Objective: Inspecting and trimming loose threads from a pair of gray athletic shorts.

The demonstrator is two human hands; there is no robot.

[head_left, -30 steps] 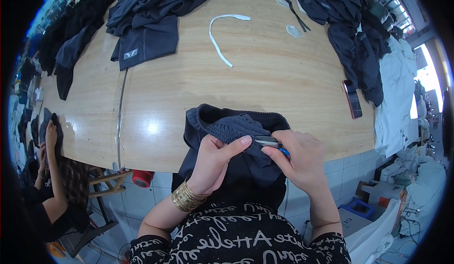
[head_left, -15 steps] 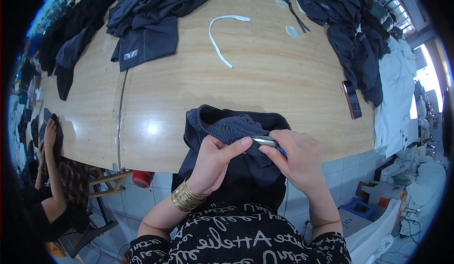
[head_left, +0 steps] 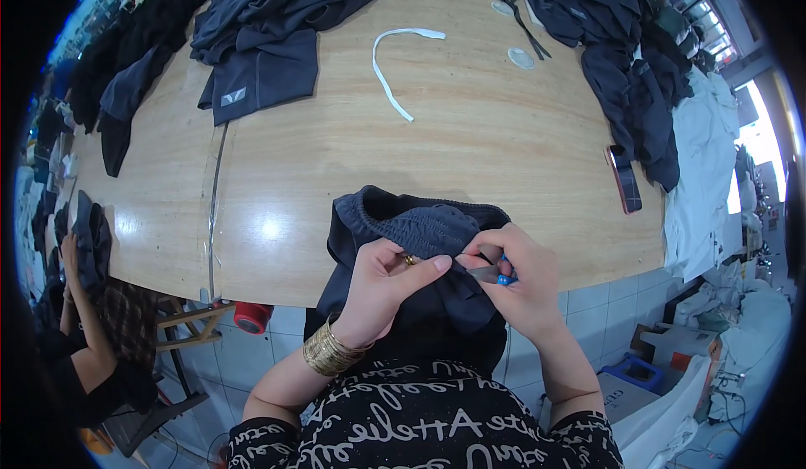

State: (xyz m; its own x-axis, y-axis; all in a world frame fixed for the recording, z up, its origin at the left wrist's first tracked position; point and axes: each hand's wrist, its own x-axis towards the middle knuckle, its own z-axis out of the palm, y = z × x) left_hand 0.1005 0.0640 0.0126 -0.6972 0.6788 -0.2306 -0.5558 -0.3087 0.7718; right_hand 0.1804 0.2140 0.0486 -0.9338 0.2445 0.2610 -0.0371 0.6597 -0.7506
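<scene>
A dark grey garment (head_left: pixel 403 225) with a gathered elastic waistband lies at the table's near edge and hangs over it toward my lap. My left hand (head_left: pixel 382 288), with gold bangles at the wrist, pinches the waistband between thumb and fingers. Close on its right, my right hand (head_left: pixel 525 280) is closed around small thread snips (head_left: pixel 485 274) with metal blades and a blue part. The thumb and forefinger of that hand meet at the waistband; whether they hold a thread is too small to tell.
A curved white strip (head_left: pixel 382 74) lies on the wooden table (head_left: pixel 470 133). Dark garments (head_left: pixel 260 74) are piled at far left, more dark garments (head_left: pixel 638 91) at right, beside a phone (head_left: pixel 624 179) and white cloth (head_left: pixel 701 175). At left, another person's arm (head_left: pixel 91 335) handles dark cloth.
The snips have turned back into my right palm, their blades away from the waistband. My right fingertips have come to the fabric beside my left thumb. At left, the other person's hands have shifted.
</scene>
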